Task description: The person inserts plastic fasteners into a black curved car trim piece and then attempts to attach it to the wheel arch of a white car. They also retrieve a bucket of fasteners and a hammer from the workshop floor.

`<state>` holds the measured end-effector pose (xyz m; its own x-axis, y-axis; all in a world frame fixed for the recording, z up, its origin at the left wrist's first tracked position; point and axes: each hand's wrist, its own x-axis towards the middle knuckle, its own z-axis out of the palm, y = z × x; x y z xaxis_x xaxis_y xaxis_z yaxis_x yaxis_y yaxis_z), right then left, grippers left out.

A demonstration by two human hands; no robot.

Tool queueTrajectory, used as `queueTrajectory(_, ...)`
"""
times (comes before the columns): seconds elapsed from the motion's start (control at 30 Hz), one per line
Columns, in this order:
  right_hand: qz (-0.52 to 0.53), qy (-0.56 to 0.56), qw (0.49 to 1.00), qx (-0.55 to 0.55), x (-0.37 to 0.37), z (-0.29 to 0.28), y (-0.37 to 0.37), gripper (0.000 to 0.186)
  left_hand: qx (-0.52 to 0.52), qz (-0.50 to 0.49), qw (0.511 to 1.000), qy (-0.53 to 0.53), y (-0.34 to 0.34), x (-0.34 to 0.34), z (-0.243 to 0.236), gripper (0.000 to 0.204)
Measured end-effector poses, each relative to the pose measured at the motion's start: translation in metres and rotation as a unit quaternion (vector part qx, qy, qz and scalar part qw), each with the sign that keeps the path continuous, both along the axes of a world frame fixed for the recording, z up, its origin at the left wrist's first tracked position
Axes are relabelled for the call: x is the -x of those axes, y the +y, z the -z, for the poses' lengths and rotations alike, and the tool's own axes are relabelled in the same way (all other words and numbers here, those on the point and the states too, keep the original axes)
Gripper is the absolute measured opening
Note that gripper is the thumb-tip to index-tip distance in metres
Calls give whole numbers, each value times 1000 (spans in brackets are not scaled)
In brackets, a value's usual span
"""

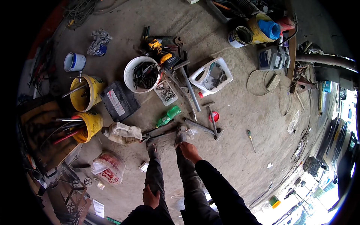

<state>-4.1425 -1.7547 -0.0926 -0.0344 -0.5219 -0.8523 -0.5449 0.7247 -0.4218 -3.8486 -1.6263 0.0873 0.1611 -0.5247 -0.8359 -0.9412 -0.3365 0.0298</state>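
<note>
My right hand (190,152) is at my right shin, its fingers curled in against the grey trouser leg (183,165); they appear to pinch the cloth. My left hand (150,197) rests on my left leg near the knee, its fingers loosely spread and holding nothing. Just beyond my shoes lie a green plastic bottle (168,116), a metal bar tool with a crosspiece (201,126) and a hammer-like T-shaped tool (212,114) beside a red lid (214,116). A dirty white jug (123,132) lies left of my feet.
Ahead stand a white bucket of tools (129,77), a tray of small metal parts (166,93), a cut-open white container (223,84) and a yellow drill (155,45). Left are a black battery (122,101) and yellow buckets (98,125). A screwdriver (251,140) lies right.
</note>
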Motion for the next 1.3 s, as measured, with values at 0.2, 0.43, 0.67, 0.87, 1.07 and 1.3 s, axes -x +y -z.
queueTrajectory(0.2, -26, 2, 1000, 5, -2, -1, -2, 33, 6, 2, 1000, 2, 11, 3, 5, 74)
queueTrajectory(0.43, -42, 31, 998, 30, -4, 10, 11, 31, -6, -7, 1000, -11, 12, 4, 9, 65)
queueTrajectory(0.67, -42, 47, 996, 56, -5, -22, 53, 32, -2, 18, 1000, -6, 11, 4, 11, 61)
queueTrajectory(0.87, -96, 37, 992, 76, -17, -126, 154, 25, -29, 35, 999, -19, -2, 8, 10, 61)
queueTrajectory(1.07, -48, 92, 983, 150, -31, -139, 162, 20, -21, 31, 999, -29, -19, 13, 2, 62)
queueTrajectory(1.3, -56, 43, 997, 9, -30, -117, 152, 30, -52, 17, 996, 68, -13, 10, 17, 63)
